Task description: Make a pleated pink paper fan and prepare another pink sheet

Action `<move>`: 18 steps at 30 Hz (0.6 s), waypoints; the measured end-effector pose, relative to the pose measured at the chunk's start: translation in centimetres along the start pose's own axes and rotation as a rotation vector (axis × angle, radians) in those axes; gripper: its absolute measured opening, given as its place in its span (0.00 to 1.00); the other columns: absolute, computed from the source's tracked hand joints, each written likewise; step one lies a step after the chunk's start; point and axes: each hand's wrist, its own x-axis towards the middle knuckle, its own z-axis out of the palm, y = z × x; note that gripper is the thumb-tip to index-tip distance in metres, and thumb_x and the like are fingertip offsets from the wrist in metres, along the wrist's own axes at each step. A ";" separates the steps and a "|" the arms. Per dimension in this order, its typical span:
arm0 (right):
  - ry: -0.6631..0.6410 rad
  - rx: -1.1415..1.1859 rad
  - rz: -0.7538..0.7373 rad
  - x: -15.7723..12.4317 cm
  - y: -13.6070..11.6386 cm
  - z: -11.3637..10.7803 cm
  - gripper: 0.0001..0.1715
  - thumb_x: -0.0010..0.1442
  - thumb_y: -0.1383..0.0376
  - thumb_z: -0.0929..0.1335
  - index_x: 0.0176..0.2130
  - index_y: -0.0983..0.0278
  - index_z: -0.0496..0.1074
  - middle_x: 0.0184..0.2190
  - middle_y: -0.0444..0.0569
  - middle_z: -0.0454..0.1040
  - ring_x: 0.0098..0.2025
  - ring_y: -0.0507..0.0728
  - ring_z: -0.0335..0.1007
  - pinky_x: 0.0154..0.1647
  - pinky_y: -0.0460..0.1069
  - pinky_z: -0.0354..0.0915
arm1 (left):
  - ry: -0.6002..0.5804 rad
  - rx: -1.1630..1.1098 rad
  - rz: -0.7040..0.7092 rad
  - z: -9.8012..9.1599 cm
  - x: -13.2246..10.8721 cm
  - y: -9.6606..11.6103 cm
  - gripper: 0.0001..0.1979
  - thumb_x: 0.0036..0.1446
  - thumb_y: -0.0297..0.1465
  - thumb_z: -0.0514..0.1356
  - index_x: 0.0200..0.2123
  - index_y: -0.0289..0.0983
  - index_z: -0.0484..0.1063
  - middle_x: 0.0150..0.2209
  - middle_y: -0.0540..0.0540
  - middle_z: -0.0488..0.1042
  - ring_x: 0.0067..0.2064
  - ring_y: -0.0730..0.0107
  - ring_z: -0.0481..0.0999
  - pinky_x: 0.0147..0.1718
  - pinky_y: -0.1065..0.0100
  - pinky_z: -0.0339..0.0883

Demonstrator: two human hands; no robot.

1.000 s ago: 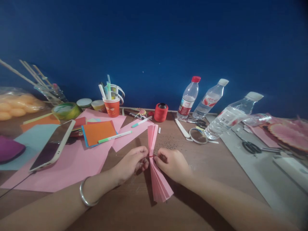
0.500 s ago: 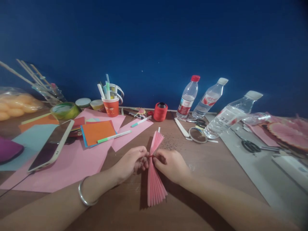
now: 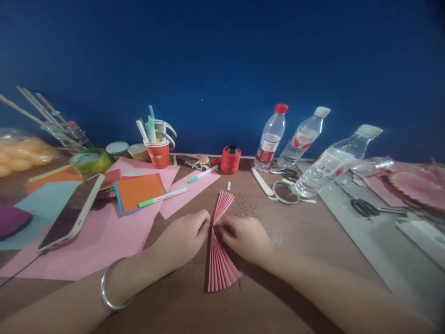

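Note:
Pink accordion-folded paper (image 3: 222, 269) lies on the table between my hands, pinched narrow at its middle and fanned out at both ends. A short bit of thin red thread (image 3: 213, 226) shows at the narrow waist. My left hand (image 3: 189, 234) is closed at the left of that waist, fingers curled in around the thread. On the other side, my right hand (image 3: 245, 236) is also closed, its thumb and forefinger pinching close to the waist. What lies inside both sets of fingers is mostly hidden.
A red thread spool (image 3: 230, 160) stands behind the paper. Water bottles (image 3: 269, 144), a round mirror-like disc (image 3: 285, 192) and scissors (image 3: 363, 207) are to the right. Leftward are a phone (image 3: 71, 213), orange paper (image 3: 139, 192), markers (image 3: 163, 197) and a red cup (image 3: 158, 154).
My left hand has turned over and closed into a fist-like grip. The pleated paper's waist looks narrower, its lower part has shifted slightly left, and the right hand stays about where it was.

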 end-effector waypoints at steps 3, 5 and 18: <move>-0.028 -0.082 -0.015 0.1 0.0 -0.1 0.11 0.60 0.61 0.61 0.35 0.58 0.72 0.29 0.44 0.78 0.29 0.54 0.73 0.26 0.46 0.53 | -0.003 0.015 -0.012 0.1 0.0 -0.3 0.07 0.60 0.29 0.47 0.29 0.40 0.59 0.23 0.53 0.64 0.25 0.68 0.65 0.25 0.67 0.46; -0.035 -0.162 -0.063 0.1 -0.1 -0.1 0.12 0.61 0.61 0.60 0.36 0.59 0.71 0.28 0.46 0.78 0.27 0.55 0.73 0.25 0.47 0.53 | 0.023 0.002 -0.009 0.1 0.0 -0.5 0.07 0.60 0.30 0.48 0.29 0.41 0.59 0.22 0.53 0.64 0.25 0.68 0.64 0.25 0.68 0.45; -0.136 -0.365 -0.383 -0.1 0.1 -0.4 0.06 0.59 0.68 0.61 0.38 0.64 0.66 0.24 0.48 0.75 0.23 0.57 0.70 0.21 0.47 0.54 | 0.059 -0.059 -0.048 -0.1 0.5 -1.1 0.09 0.62 0.32 0.46 0.30 0.41 0.61 0.26 0.51 0.68 0.28 0.65 0.68 0.27 0.68 0.47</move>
